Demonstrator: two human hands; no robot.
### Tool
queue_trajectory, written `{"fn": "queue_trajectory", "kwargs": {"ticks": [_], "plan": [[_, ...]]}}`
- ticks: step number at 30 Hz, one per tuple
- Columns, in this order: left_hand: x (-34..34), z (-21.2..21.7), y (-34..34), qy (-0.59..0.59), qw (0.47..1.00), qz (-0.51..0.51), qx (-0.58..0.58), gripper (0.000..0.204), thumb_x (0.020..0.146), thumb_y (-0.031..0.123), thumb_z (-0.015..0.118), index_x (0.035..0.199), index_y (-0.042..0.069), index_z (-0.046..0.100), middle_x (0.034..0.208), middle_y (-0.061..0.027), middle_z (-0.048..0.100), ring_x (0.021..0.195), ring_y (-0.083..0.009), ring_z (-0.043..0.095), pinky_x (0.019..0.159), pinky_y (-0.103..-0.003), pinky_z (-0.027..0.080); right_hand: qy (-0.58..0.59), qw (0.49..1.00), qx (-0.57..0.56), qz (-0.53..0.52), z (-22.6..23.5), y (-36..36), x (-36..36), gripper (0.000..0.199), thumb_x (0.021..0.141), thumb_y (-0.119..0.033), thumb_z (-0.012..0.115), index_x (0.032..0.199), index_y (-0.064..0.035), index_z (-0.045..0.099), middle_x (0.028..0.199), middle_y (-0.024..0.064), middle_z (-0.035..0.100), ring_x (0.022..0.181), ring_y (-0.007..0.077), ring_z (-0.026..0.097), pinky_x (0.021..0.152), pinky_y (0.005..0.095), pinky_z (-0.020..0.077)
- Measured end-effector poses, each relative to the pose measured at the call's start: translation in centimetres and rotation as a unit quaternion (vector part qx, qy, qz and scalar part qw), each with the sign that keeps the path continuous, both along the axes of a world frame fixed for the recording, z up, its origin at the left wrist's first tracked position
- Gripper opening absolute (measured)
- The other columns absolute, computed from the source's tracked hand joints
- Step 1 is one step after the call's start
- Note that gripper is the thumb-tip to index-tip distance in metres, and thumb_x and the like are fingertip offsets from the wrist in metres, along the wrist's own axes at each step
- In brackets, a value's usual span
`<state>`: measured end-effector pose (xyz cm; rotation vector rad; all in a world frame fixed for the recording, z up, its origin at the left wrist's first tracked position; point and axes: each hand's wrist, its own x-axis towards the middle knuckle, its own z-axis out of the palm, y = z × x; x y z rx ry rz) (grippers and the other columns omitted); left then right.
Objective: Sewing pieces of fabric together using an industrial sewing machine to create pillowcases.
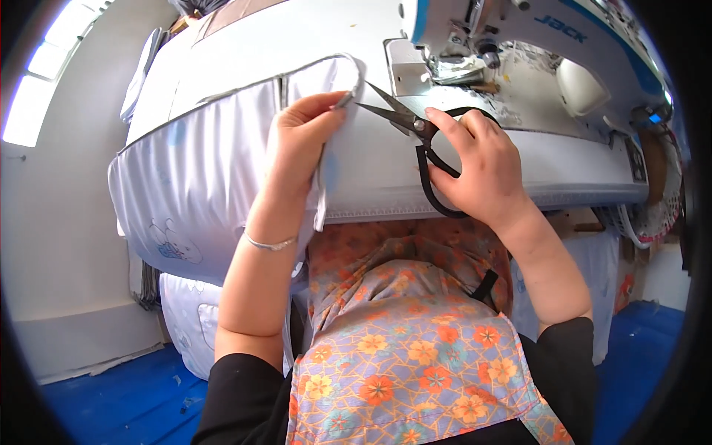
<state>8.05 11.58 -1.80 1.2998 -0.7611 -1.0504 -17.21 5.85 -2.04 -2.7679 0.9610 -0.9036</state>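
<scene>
My left hand (300, 141) pinches the grey piped edge of a white padded fabric piece (200, 170) and holds it up just in front of the sewing machine. My right hand (478, 167) grips black scissors (415, 130) by their looped handles. The blades are parted and point left, their tips almost touching the pinched fabric edge by my left fingertips. A thin silver bracelet sits on my left wrist.
A white and blue sewing machine (519, 37) stands on the white table (512, 170) at the upper right. More white fabric (189, 319) hangs below at the left. A flowered apron (400, 348) covers my lap. The floor (126, 400) is blue.
</scene>
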Motion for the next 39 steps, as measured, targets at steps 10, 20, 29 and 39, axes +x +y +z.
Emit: {"fn": "queue_trajectory", "kwargs": {"ticks": [10, 20, 29, 39], "plan": [[-0.7, 2.6, 1.3, 0.134, 0.99, -0.036, 0.0, 0.03, 0.092, 0.009, 0.068, 0.119, 0.0, 0.071, 0.1, -0.0082, 0.074, 0.087, -0.0135, 0.07, 0.077, -0.025, 0.055, -0.023, 0.996, -0.09, -0.007, -0.5, -0.2, 1.5, 0.071, 0.068, -0.015, 0.084, 0.136, -0.0169, 0.063, 0.086, 0.005, 0.05, 0.075, 0.0231, 0.058, 0.065, 0.0368, 0.0489], [-0.6, 2.1, 0.8, 0.146, 0.988, -0.057, 0.005, 0.029, 0.09, 0.007, 0.07, 0.119, 0.0, 0.071, 0.099, -0.0081, 0.074, 0.085, -0.0129, 0.07, 0.075, -0.024, 0.055, -0.016, 0.995, -0.099, 0.028, -0.1, -1.1, 0.3, 0.071, 0.068, -0.011, 0.084, 0.136, -0.0139, 0.065, 0.076, 0.0034, 0.05, 0.062, 0.021, 0.055, 0.056, 0.0351, 0.0459], [-4.5, 0.5, 1.0, -0.148, 0.988, -0.023, -0.024, 0.016, 0.089, 0.001, 0.065, 0.103, 0.0, 0.071, 0.088, -0.0037, 0.069, 0.077, -0.0101, 0.065, 0.068, -0.025, 0.053, -0.017, 0.999, -0.038, 0.01, 0.6, -1.5, -3.6, 0.063, 0.071, -0.013, 0.085, 0.131, -0.0125, 0.066, 0.08, 0.0045, 0.058, 0.064, 0.0203, 0.056, 0.058, 0.0345, 0.0461], [-7.0, 0.2, 1.8, -0.387, 0.914, -0.006, -0.124, 0.016, 0.08, -0.001, 0.066, 0.094, 0.002, 0.074, 0.094, -0.0101, 0.067, 0.073, -0.025, 0.068, 0.07, -0.033, 0.056, 0.052, 0.993, -0.089, 0.052, 1.7, -1.7, -6.4, 0.065, 0.065, -0.011, 0.082, 0.129, -0.0166, 0.069, 0.079, 0.0051, 0.052, 0.068, 0.024, 0.055, 0.062, 0.0367, 0.0465]]}}
